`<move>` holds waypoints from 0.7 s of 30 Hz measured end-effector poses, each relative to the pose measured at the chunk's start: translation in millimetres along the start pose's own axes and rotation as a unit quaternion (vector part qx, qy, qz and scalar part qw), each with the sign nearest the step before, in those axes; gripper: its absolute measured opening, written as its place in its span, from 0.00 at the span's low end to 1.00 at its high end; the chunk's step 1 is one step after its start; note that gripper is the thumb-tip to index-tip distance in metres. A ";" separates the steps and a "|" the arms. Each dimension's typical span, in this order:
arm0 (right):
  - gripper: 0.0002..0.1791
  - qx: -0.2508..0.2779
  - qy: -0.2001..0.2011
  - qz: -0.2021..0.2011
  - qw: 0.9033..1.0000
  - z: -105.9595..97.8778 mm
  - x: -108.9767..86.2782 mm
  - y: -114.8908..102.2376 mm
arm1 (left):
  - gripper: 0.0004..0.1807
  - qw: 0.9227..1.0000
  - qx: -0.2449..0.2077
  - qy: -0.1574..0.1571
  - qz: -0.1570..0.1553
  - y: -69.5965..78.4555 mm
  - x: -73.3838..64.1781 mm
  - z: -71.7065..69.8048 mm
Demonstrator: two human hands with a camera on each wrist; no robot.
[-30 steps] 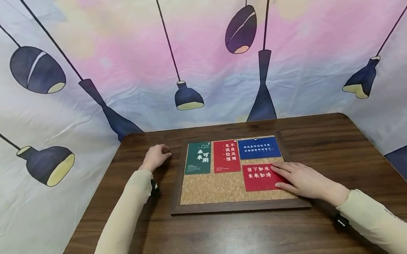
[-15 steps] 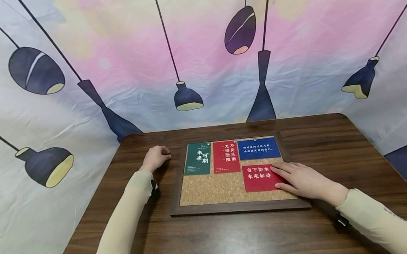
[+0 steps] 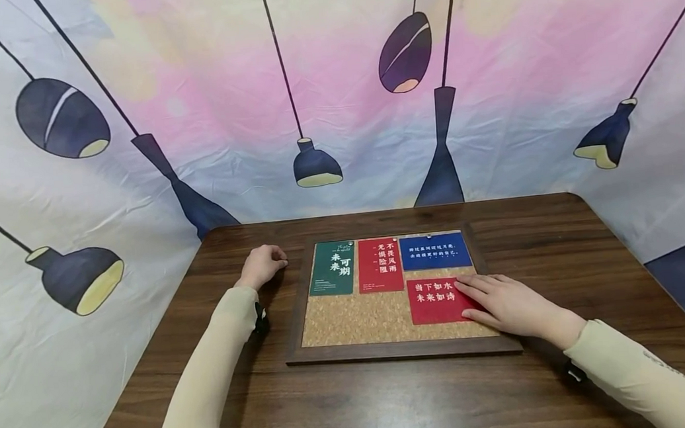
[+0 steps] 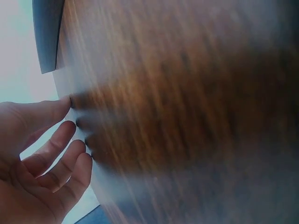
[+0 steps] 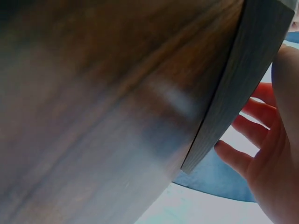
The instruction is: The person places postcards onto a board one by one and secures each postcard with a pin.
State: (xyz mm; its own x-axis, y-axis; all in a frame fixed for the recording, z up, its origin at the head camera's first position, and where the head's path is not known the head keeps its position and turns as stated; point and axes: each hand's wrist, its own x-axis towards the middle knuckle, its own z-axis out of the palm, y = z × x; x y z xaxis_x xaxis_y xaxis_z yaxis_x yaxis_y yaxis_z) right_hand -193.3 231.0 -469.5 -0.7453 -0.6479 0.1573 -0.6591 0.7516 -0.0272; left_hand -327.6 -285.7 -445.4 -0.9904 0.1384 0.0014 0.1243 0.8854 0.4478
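Observation:
A cork board (image 3: 356,319) in a dark wooden frame lies flat on the table. My right hand (image 3: 516,304) rests over its right side, the fingers fairly straight across the right part of a red card (image 3: 435,300) with white characters. That card's right end is hidden under the hand. In the right wrist view the fingers (image 5: 254,130) reach over the frame's edge (image 5: 224,93). To the left of the board, my left hand (image 3: 261,266) rests on the table, apart from the frame. Its fingers (image 4: 70,163) are loosely bent, fingertips at the wood, with nothing between them.
Along the board's upper part are a green card (image 3: 331,268), another red card (image 3: 380,264) and a blue card (image 3: 434,252), each with a small pin at its top. The brown wooden table (image 3: 391,403) ends at a patterned cloth backdrop (image 3: 358,93).

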 end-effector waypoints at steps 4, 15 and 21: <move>0.36 0.010 0.007 0.005 1.000 0.0 -0.8 -0.7 | 0.05 1.000 0.000 0.002 0.002 -0.1 0.4 0.2; 0.36 0.011 -0.008 0.012 1.000 -2.4 -2.1 -3.1 | 0.04 1.000 -0.001 -0.002 0.000 2.1 0.1 -0.4; 0.37 0.008 -0.017 0.024 1.000 -1.9 -2.7 -2.2 | 0.05 1.000 -0.006 -0.004 -0.004 1.9 -0.4 0.0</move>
State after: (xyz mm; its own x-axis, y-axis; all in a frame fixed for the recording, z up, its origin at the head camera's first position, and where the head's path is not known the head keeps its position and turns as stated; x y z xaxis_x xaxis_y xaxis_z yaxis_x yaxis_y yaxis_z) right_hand -189.7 231.3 -468.0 -0.7783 -0.6159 0.1221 -0.6245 0.7795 -0.0493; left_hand -326.9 -284.1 -444.6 -0.9908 0.1350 -0.0099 0.1155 0.8811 0.4586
